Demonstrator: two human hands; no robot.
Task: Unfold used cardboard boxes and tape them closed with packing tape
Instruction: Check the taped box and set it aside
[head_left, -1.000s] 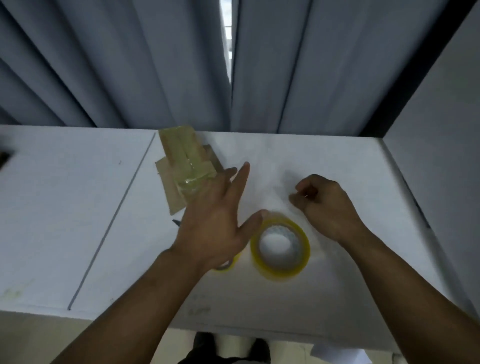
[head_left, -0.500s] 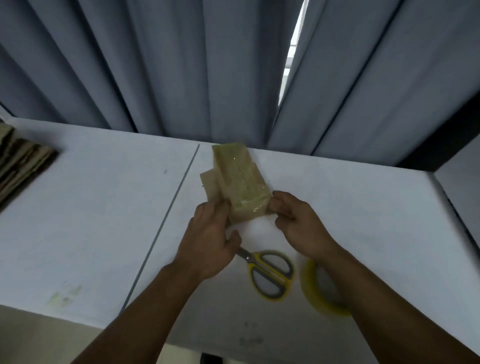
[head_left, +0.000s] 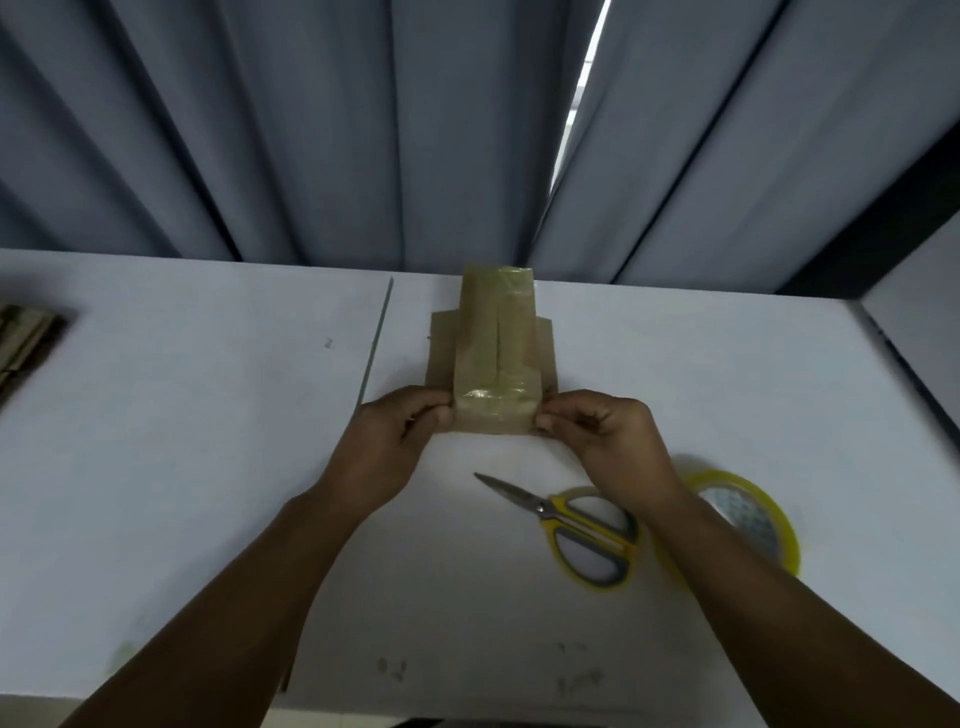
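Observation:
A small brown cardboard box (head_left: 493, 353), partly covered in shiny old tape, lies on the white table with flaps sticking out at both sides. My left hand (head_left: 395, 447) grips its near left corner. At the near right corner, my right hand (head_left: 608, 441) pinches the box. Yellow-handled scissors (head_left: 571, 525) lie just in front of the box, blades pointing left. A roll of yellowish packing tape (head_left: 748, 514) lies flat to their right, partly hidden by my right forearm.
The white table (head_left: 182, 441) has a thin seam (head_left: 376, 343) running toward the back. A stack of flattened cardboard (head_left: 23, 338) shows at the far left edge. Grey curtains (head_left: 311, 130) hang behind the table, and a grey wall (head_left: 919, 322) stands at the right.
My left hand left the scissors and both hands took hold of the box. The box has turned straight and come toward me.

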